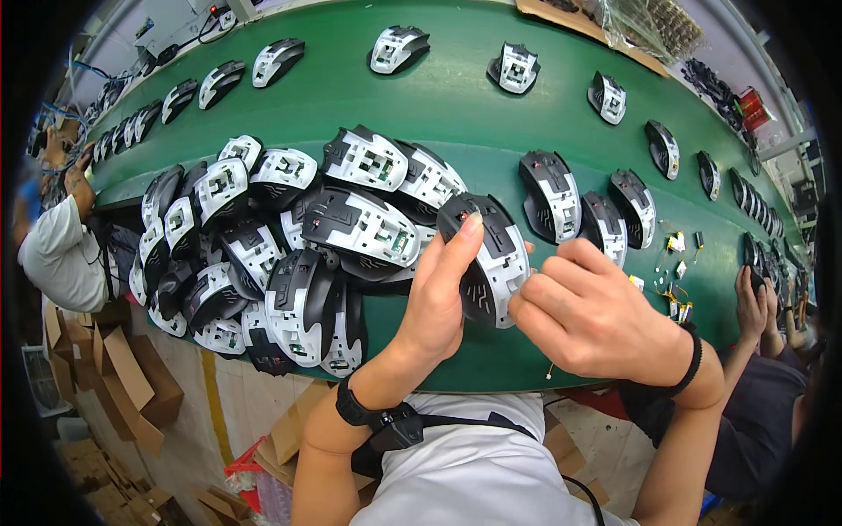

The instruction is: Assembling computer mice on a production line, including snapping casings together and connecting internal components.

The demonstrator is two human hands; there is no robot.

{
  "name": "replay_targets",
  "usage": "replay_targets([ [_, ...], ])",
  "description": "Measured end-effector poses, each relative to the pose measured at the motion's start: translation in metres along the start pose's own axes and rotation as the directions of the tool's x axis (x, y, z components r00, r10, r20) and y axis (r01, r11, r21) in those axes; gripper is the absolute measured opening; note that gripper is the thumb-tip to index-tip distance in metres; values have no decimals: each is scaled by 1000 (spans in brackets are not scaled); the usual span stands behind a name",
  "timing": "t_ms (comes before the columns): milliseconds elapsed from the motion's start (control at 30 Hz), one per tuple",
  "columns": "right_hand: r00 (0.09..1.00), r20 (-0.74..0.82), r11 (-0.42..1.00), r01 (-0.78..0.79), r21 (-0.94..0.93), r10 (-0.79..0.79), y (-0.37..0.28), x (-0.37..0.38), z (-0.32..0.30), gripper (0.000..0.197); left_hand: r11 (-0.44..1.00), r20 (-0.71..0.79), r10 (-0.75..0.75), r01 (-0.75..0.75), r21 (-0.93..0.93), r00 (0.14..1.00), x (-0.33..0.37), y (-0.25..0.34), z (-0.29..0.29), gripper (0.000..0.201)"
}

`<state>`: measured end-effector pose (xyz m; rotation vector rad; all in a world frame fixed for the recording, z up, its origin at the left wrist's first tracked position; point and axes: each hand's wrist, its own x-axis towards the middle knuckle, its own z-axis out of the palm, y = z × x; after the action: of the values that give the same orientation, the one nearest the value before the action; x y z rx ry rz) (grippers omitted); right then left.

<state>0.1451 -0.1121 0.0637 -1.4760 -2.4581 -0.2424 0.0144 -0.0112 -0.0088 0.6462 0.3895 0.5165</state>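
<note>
A partly assembled computer mouse (496, 241), black and silver-white with openings in its shell, is gripped in my left hand (432, 302), the thumb lying along its upper left side. My right hand (592, 307) is closed against the mouse's lower right edge; whatever its curled fingers pinch is hidden. Left of my hands a heap of similar mice (360, 230) is piled up. Just beyond my right hand stand a few more mice (553, 197). Small battery packs with wires (675, 243) lie to the right of it.
On the green bench (342, 110), a spaced row of mice (399, 50) runs along the far side. People sit at the left (66, 250) and right (745, 394). Open cardboard boxes (132, 377) stand on the floor at the left. A cardboard tray (596, 35) lies at the back.
</note>
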Motion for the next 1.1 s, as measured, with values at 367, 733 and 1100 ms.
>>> replay_targets([
  [367, 953, -97, 889, -227, 398, 286, 4, -6, 16, 22, 1000, -39, 21, -21, 2, 999, 5, 3, -10, 45],
  [733, 945, -94, 875, -249, 416, 314, -8, -24, 9, 43, 1000, -16, 9, -8, 12, 1000, 2, 11, -2, 53],
  [1100, 516, 195, -92, -219, 971, 834, 16, -22, 45, 60, 996, 171, -80, 84, -21, 982, -1, -1, -5, 65],
])
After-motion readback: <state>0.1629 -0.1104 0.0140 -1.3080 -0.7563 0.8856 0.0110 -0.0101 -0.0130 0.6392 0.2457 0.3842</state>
